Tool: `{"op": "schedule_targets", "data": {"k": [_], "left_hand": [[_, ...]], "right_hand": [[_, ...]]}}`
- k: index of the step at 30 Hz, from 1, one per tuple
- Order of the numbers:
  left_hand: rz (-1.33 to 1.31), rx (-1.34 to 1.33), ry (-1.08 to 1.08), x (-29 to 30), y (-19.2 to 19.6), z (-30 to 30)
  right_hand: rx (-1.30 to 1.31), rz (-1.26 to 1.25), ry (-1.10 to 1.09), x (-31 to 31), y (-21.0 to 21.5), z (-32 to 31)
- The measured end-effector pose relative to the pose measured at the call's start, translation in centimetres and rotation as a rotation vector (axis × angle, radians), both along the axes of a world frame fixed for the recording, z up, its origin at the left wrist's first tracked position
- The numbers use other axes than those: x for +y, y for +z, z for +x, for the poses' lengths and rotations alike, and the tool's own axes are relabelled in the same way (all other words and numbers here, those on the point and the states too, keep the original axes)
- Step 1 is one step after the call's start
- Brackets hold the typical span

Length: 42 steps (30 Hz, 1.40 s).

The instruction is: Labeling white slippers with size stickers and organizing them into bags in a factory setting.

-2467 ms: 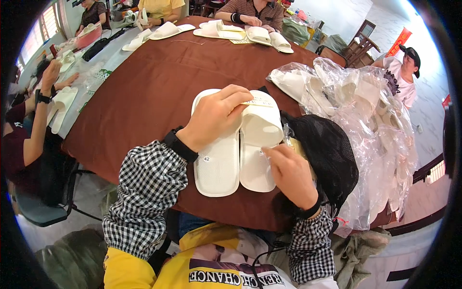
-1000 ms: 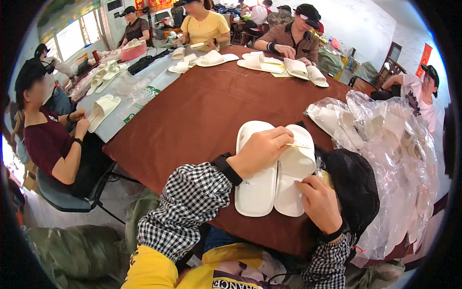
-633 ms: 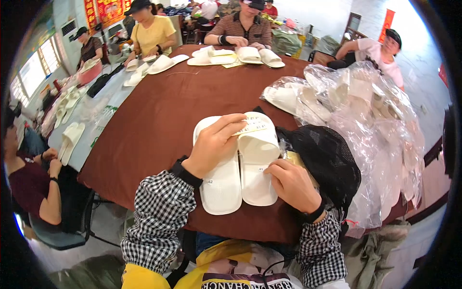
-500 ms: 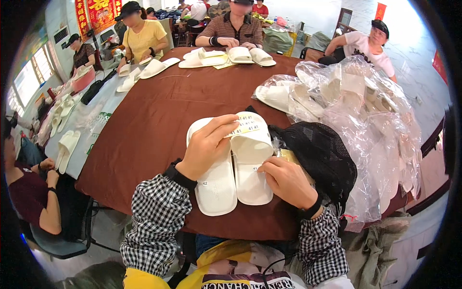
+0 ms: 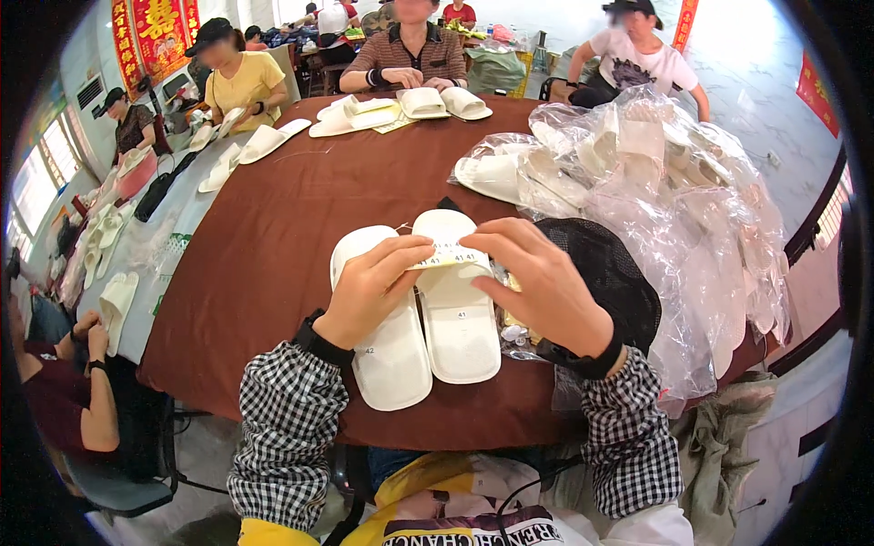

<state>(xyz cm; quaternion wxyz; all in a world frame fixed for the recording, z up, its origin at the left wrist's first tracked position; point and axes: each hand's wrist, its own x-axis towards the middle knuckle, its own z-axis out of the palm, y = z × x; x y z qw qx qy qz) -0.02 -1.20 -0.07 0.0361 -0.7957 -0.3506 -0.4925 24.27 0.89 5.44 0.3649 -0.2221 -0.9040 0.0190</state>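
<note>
Side by side on the brown cloth lie two white slide slippers, the left slipper and the right slipper. Each footbed bears a small printed sticker. My left hand rests over the left slipper's strap, its fingers closed on the edge of a narrow sheet of number stickers. That sheet lies across the right slipper, just beyond its strap. My right hand hovers at the sheet's right end, thumb and fingers apart; whether a fingertip touches the sheet I cannot tell.
Clear plastic bags of white slippers heap on the right of the brown-covered table. A black mesh item lies beside my right hand. More slippers stand at the far edge, before a seated person. Other people sit around, several at the left table.
My right hand has lifted off the right slipper's footbed and moved up to the sticker sheet, its fingers spreading. The small sticker there is now uncovered. My left hand keeps its hold.
</note>
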Motion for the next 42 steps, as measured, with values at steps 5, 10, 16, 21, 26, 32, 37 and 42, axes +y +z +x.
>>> {"op": "schedule_targets", "data": {"k": [5,10,16,21,26,32,37,42], "left_hand": [[-0.117,-0.058,-0.054,-0.1,-0.3,0.3],[-0.121,-0.018,-0.118,0.1,-0.4,0.3],[-0.180,-0.011,-0.103,0.1,-0.9,0.5],[-0.269,-0.003,-0.102,0.0,-0.8,0.3],[-0.282,0.077,-0.063,-0.3,-0.3,0.7],[-0.360,0.040,0.105,-4.0,1.0,1.5],[-0.460,0.589,0.101,-11.4,-0.8,3.7],[-0.456,0.744,0.174,-13.1,-2.7,4.5]], "right_hand": [[0.036,-0.162,0.105,1.3,-2.3,-1.1],[0.121,-0.154,0.130,2.1,-4.2,-1.5],[0.091,-0.048,0.048,1.7,-4.9,-1.3],[0.139,-0.211,0.072,1.8,-5.2,-1.1],[-0.013,-0.232,0.005,2.3,-5.5,-0.7],[0.454,-0.615,-0.195,4.4,-6.3,0.8],[0.431,-0.815,-0.132,5.4,-7.5,0.4],[0.272,-0.742,-0.145,5.1,-7.4,0.5]]}}
